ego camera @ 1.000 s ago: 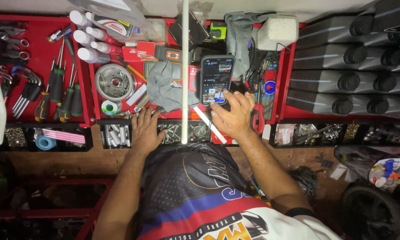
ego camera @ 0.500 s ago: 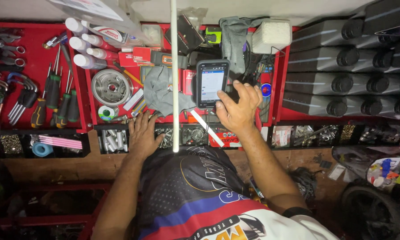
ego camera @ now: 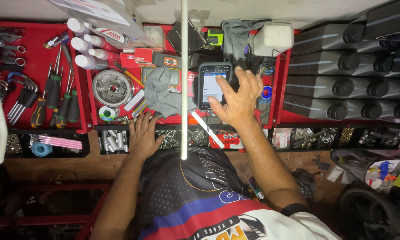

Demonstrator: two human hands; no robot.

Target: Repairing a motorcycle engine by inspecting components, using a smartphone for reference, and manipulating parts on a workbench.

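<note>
**Your right hand on a lit handheld screen in a crowded red tool tray**

The dark, rectangular handheld device with a lit white screen [ego camera: 214, 84] stands near the middle of the red metal tool tray [ego camera: 82, 95], propped among clutter. Your right hand [ego camera: 238, 98] rests on its right edge, fingers spread and open, thumb tip touching the lower part of the screen. You are not gripping it.

Your left hand [ego camera: 143, 135] lies flat and open on the tray's front lip, fingertips just beside a crumpled grey cloth [ego camera: 164, 95]. A white vertical rod [ego camera: 184, 80] crosses in front of both, between the cloth and the device.

Left of the cloth sits a round silver metal flywheel-like part [ego camera: 112, 87], then green-handled screwdrivers [ego camera: 60, 104] and white spray cans [ego camera: 86, 46]. Below the lip, small open bins of bolts and sockets [ego camera: 113, 141]. To the right, dark grey plastic bottles with black caps [ego camera: 338, 66] lie stacked on their sides.

What could go wrong, as a judgement: the device seems only leaned in place, so a firm thumb press could tip or slide it into the clutter behind. Your forearm, crossing the bins, could also knock small parts loose.
</note>
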